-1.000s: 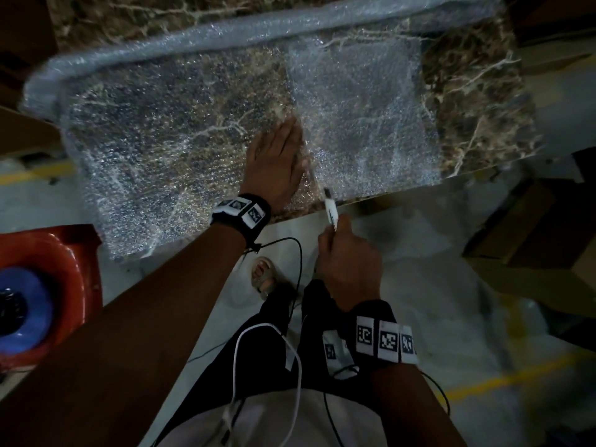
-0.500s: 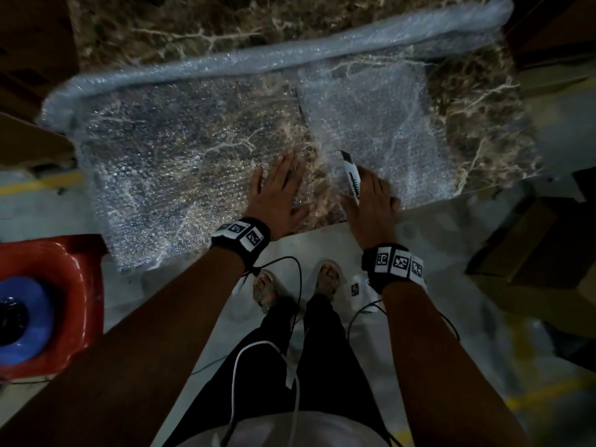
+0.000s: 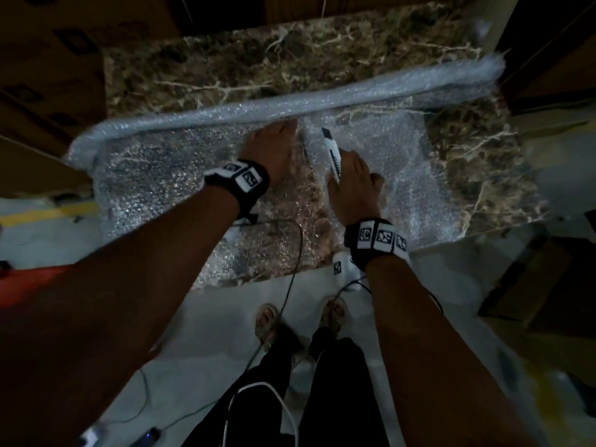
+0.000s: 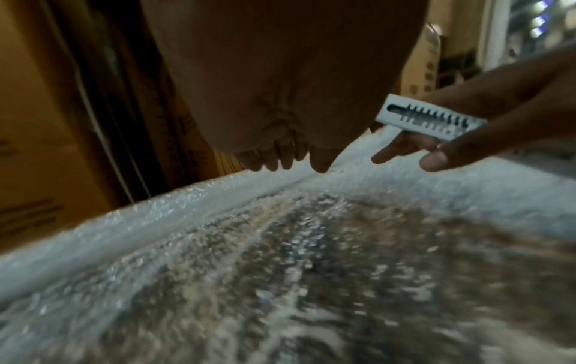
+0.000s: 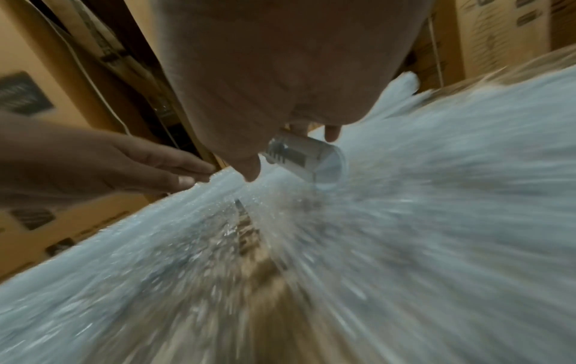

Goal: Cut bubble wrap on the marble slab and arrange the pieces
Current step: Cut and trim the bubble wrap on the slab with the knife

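Note:
A brown veined marble slab (image 3: pixel 225 69) carries a bubble wrap roll (image 3: pixel 354 95) lying across it. An unrolled sheet (image 3: pixel 161 182) spreads toward me on the left, and a separate piece (image 3: pixel 403 162) lies on the right. My left hand (image 3: pixel 283 130) reaches flat over the sheet, its straight fingertips (image 4: pixel 271 162) at the roll. Just to its right, my right hand (image 3: pixel 348 166) grips a white utility knife (image 3: pixel 332 153) with its tip pointing at the roll. The knife (image 4: pixel 430 120) shows its notched slider; the blade itself is not clear.
Cardboard boxes (image 3: pixel 48 75) stand left of and behind the slab. Another box (image 3: pixel 532 285) sits on the floor at right. A red object (image 3: pixel 19 285) lies at the lower left. Cables hang from my wrists past my sandalled feet (image 3: pixel 267 317).
Both hands have moved away from the slab's near edge toward the roll. The right hand came up from below the edge with the knife and now lies over the wrap.

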{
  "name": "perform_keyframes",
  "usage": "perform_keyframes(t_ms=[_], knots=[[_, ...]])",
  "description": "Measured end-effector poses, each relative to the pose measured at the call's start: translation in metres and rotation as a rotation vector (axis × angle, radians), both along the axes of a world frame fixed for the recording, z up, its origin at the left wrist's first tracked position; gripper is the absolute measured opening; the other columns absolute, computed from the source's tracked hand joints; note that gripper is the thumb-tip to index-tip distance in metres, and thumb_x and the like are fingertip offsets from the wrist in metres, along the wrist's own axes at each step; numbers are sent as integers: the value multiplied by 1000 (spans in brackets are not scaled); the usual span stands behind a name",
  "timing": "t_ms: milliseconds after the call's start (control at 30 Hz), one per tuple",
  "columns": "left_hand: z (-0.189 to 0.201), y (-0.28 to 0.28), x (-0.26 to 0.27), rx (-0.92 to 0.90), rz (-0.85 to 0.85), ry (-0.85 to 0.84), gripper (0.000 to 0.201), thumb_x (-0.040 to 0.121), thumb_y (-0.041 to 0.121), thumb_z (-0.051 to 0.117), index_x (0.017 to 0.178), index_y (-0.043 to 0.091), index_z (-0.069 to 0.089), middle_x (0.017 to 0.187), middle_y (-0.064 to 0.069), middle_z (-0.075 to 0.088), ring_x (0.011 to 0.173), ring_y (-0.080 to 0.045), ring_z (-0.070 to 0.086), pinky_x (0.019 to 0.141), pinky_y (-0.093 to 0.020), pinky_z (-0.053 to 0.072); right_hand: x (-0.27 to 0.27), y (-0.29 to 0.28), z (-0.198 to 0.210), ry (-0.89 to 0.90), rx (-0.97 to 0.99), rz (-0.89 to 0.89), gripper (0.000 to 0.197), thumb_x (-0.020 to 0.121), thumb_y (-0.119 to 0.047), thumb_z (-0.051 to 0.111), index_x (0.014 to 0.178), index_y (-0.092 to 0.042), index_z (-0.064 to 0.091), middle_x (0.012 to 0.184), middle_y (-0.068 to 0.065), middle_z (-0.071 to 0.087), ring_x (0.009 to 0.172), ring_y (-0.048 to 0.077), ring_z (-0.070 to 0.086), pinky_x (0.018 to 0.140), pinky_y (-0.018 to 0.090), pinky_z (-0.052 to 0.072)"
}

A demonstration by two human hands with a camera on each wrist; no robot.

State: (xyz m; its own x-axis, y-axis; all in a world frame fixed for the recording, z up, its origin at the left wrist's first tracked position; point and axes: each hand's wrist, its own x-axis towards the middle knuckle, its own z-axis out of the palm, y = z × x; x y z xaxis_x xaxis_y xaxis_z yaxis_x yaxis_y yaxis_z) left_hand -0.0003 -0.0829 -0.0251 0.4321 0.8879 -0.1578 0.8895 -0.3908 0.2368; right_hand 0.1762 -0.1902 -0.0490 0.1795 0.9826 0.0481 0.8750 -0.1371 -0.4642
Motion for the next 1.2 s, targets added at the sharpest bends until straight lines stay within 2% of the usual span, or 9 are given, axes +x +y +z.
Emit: perform_keyframes(t_ms=[133, 233, 367, 533, 633, 733, 900, 1067, 1200], knots=[[-16, 44, 12, -101, -229, -58, 36, 104, 26, 54, 140, 24, 59, 149, 2, 53, 136, -21, 50, 121, -31, 33, -4, 33, -12, 89, -130, -24, 42, 103, -22, 53, 143, -17, 45, 150, 5, 49, 146, 26, 37, 109, 66, 26], [-25, 67, 20, -76, -223, -56, 48, 100, 57, 53, 141, 32, 59, 147, 14, 51, 134, -10, 47, 101, -2, 36, -1, 33, -28, 136, -78, 15, 43, 100, -21, 56, 141, -18, 44, 145, 7, 51, 142, 29, 40, 103, 67, 37], [-29, 81, 20, -97, -275, 54, 54, 103, 30, 46, 157, 27, 38, 166, 0, 30, 150, -25, 31, 120, -51, 32, 6, 29, -28, 226, -77, 43, 43, 102, -15, 56, 143, -9, 43, 144, 15, 50, 141, 35, 40, 107, 61, 42], [-29, 82, 16, -91, -271, -41, 62, 104, 8, 43, 159, 34, 31, 168, 7, 24, 151, -28, 29, 122, -45, 30, 11, 19, -30, 236, -127, 59, 52, 104, -18, 52, 152, -18, 33, 154, 10, 42, 148, 30, 33, 109, 63, 40], [-32, 81, 19, -112, -178, -29, 51, 104, 45, 43, 155, 39, 39, 165, 4, 31, 145, -23, 38, 118, -48, 34, 13, 9, -29, 240, -149, 56, 54, 105, -17, 51, 153, -26, 28, 160, 6, 36, 152, 28, 26, 109, 66, 38], [-35, 77, 20, -121, -148, -107, 88, 79, 90, 4, 153, 52, 32, 165, 11, 29, 149, -22, 32, 123, -47, 25, 16, 0, -26, 217, -181, 45, 56, 105, -20, 50, 154, -31, 26, 162, 3, 34, 154, 24, 21, 111, 69, 31], [-45, 78, 21, -49, -175, -42, 72, 95, 70, 8, 157, 41, 29, 167, 9, 26, 152, -18, 25, 126, -48, 18, 16, -6, -18, 163, -208, 20, 54, 107, -23, 47, 155, -31, 25, 164, 2, 33, 156, 21, 16, 110, 73, 23], [-40, 82, 29, -36, -146, -2, 76, 98, 4, 47, 163, 28, 14, 170, -1, 16, 155, -26, 19, 123, -53, 21, 22, -2, -17, 132, -231, -26, 56, 106, -24, 48, 156, -31, 23, 165, 7, 29, 157, 24, 11, 111, 77, 16], [-28, 86, 47, 61, -166, -36, 59, 92, 4, 55, 149, 14, 47, 152, -14, 45, 137, -39, 43, 110, -52, 38, 16, -13, -10, 178, -218, -14, 59, 108, -26, 43, 159, -31, 17, 168, 1, 25, 157, 21, 10, 111, 75, 21]])
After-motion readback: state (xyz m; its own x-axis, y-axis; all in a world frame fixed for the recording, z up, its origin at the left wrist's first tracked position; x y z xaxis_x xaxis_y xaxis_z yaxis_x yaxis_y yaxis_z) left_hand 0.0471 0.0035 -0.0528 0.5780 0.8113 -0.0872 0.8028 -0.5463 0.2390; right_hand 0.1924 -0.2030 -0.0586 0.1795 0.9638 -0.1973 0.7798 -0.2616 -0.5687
